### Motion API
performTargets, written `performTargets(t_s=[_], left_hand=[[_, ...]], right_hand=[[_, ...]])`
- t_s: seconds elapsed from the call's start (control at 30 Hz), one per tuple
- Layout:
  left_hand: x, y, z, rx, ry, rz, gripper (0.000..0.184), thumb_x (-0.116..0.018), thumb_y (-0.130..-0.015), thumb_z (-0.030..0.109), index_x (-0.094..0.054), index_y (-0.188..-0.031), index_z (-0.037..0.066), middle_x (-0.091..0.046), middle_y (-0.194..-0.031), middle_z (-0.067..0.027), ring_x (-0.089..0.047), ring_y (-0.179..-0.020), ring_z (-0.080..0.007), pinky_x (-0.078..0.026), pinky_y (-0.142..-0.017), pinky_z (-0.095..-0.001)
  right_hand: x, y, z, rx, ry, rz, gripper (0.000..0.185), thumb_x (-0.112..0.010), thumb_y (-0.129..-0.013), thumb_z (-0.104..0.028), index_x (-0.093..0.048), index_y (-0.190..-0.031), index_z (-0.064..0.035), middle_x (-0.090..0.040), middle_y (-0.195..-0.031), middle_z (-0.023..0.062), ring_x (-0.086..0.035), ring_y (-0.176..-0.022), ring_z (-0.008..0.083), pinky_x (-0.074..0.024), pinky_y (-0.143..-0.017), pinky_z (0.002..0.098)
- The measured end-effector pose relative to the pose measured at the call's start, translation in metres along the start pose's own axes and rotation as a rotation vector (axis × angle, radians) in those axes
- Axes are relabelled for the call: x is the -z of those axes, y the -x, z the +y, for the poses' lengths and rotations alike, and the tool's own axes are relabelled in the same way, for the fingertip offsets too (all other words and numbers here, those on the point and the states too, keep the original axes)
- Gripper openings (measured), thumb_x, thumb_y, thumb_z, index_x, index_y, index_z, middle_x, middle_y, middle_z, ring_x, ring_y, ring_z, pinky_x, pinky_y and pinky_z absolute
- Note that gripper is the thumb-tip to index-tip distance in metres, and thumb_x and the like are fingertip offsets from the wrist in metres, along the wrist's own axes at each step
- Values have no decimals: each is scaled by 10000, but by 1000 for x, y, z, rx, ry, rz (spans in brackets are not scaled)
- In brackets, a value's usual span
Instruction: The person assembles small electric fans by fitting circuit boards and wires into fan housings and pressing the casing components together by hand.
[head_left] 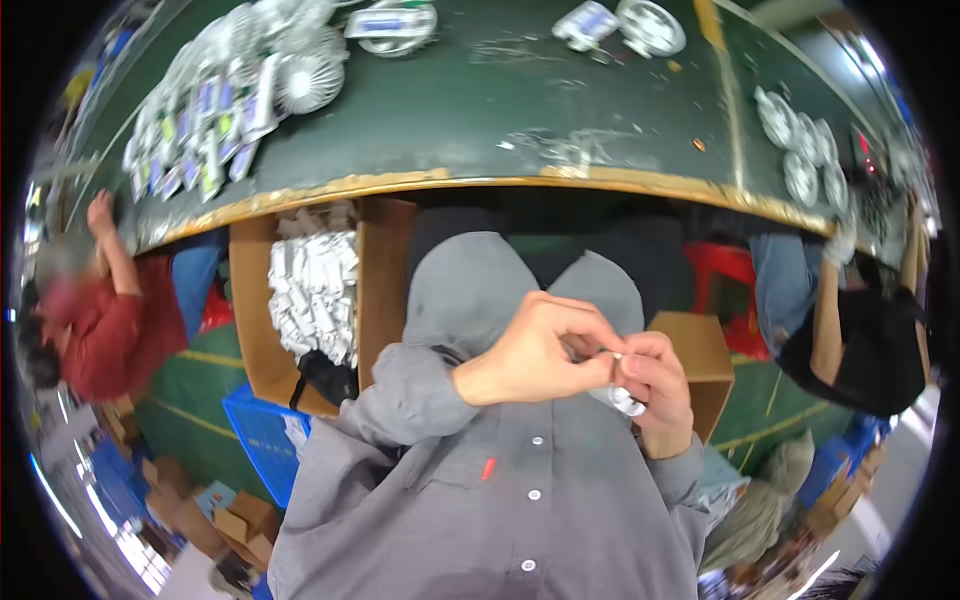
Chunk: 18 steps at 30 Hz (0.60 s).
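My left hand is closed in a pinch over my lap, its thumb and forefinger meeting the fingertips of my right hand. A tiny pale piece shows between the fingertips, too small to name. My right hand is closed as well, with a small shiny round part under its fingers. The fingers partly hide that part, so its kind cannot be made out.
A green workbench lies ahead, with piled white finned lamp-like parts at left. A cardboard box of small white pieces stands by my left knee. People in a red shirt and black top sit either side.
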<state>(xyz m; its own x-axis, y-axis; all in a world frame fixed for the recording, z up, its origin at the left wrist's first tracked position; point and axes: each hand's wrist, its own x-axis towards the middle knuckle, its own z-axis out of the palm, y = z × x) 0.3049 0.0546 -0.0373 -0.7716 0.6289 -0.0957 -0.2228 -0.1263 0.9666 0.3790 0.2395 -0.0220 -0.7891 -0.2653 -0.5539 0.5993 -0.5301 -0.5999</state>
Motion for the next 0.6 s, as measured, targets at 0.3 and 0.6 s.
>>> performTargets(t_s=[0.3, 0.6], left_hand=[[-23, -3, -10, -793, -914, -72, 246, -734, -598, 2, -703, -835, 63, -676, -779, -13, -653, -665, -184, -543, -554, -288], [47, -38, 23, -172, 349, 63, 161, -577, -849, 33, -630, -998, 5, -662, -956, -146, -653, -794, -196, -543, -671, -302]], right_hand=[[0, 55, 20, 99, 226, 253, 197, -619, -865, -97, -623, -691, -7, -557, -611, -17, -429, -535, 13, -290, -468, 226], [160, 163, 133, 145, -91, 739, 245, -605, -894, -203, -633, -793, 18, -598, -650, 89, -548, -579, 135, -388, -512, 257]])
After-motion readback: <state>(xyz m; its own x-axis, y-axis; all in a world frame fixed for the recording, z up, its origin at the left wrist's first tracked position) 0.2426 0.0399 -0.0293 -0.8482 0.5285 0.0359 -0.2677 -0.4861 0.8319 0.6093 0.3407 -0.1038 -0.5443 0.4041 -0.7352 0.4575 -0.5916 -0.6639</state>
